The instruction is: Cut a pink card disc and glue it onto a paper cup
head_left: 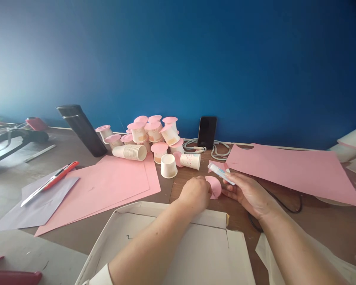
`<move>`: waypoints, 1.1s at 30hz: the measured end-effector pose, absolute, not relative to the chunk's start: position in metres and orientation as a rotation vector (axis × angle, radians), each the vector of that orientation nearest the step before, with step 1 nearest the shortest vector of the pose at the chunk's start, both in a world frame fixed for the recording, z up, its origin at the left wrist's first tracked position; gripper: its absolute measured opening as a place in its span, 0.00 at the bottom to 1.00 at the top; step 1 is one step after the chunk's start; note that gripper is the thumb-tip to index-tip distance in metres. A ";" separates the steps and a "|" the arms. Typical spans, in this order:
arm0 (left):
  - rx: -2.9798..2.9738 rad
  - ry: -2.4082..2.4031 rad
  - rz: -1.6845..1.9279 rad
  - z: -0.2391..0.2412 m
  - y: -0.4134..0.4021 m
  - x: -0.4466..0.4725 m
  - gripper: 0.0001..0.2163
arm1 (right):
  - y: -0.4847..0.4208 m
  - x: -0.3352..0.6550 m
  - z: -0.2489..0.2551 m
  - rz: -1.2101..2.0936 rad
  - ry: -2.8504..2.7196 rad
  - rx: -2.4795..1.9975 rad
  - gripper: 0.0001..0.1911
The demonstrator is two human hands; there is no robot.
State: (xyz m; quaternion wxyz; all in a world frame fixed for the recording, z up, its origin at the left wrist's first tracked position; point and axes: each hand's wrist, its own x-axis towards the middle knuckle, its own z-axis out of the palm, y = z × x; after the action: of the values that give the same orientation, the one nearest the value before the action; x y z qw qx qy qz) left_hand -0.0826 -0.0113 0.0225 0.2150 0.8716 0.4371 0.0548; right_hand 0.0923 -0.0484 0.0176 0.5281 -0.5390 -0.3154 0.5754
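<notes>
My left hand (195,192) is closed, pinching a small pink paper circle (215,186) by its left edge just above the wooden table. My right hand (249,192) is closed round a white glue stick (221,173), its tip pointing up and left over the circle. Just beyond my hands stand a white paper cup (168,166) upside down and another paper cup (190,160) lying on its side. Behind them is a heap of paper cups capped with pink discs (150,132), plus a stack of plain cups (130,152) on its side.
Pink paper sheets lie to the left (112,186) and the right (290,170). A flat cardboard box (178,245) is under my forearms. A dark flask (82,130), a phone (207,132) leaning on the blue wall, cables (218,148), and a red-handled utility knife (50,183) on grey paper are nearby.
</notes>
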 end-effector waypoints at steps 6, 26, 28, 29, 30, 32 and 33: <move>2.377 1.219 0.177 0.020 -0.012 -0.083 0.09 | -0.048 0.085 0.014 1.396 -0.741 -1.161 0.13; 2.292 1.315 0.347 0.001 0.001 -0.076 0.11 | -0.043 0.073 0.003 1.344 -0.730 -1.020 0.11; 2.290 1.353 0.375 0.000 0.002 -0.074 0.11 | -0.043 0.073 0.002 1.321 -0.761 -1.039 0.11; 2.286 1.367 0.390 0.000 0.003 -0.073 0.12 | -0.044 0.073 0.002 1.313 -0.765 -1.054 0.12; 2.282 1.374 0.404 0.000 0.003 -0.072 0.12 | -0.044 0.074 0.003 1.307 -0.763 -1.078 0.12; 2.266 1.386 0.434 -0.001 0.004 -0.072 0.13 | -0.046 0.078 0.004 1.293 -0.751 -1.154 0.13; 2.249 1.395 0.443 -0.001 0.005 -0.072 0.13 | -0.046 0.080 0.005 1.277 -0.752 -1.200 0.14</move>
State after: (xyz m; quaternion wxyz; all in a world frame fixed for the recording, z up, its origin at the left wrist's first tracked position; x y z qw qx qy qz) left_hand -0.0719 0.0049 -0.0008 0.2272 0.8161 0.5064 0.1609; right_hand 0.0797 -0.0460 0.0045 0.5790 -0.5131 -0.3215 0.5460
